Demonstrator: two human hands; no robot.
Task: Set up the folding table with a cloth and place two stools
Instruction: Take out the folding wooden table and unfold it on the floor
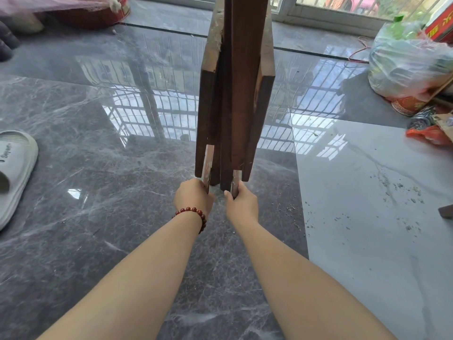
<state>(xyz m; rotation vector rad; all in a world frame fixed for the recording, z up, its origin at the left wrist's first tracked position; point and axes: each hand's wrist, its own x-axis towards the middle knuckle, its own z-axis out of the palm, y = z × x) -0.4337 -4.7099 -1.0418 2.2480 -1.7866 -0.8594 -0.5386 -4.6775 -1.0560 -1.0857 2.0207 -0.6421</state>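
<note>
I have the folding table [235, 94] standing on end in front of me, folded flat into a tall bundle of dark wooden boards. I keep it upright, I think, because its weight then goes down into the floor [98, 204] and not into my arms. That leaves me only the bottom pieces to work with.

My left hand [193, 196] (the one with the red bead bracelet [193, 212]) grips the lower end of the left pale-edged slat. Its fingers curl round the far side, where I cannot see them. My right hand [241, 204] grips the matching slat on the right, with the thumb lying up along its near edge. Both hands are closed on wood, close together, with only a narrow gap between them.

The table rises straight up and away from my knuckles, and its top runs out of view. The bottom ends of the other boards hang just above and between my two hands. I cannot tell whether they touch the floor or hover just off it. I hold low and on either side because, as I judge it, these two pieces must be drawn apart to open the frame.

No cloth is on the table yet, and I can make out no stools. A slipper [14, 168] lies well off to my left, and a full plastic bag [404, 60] sits far to my right.
</note>
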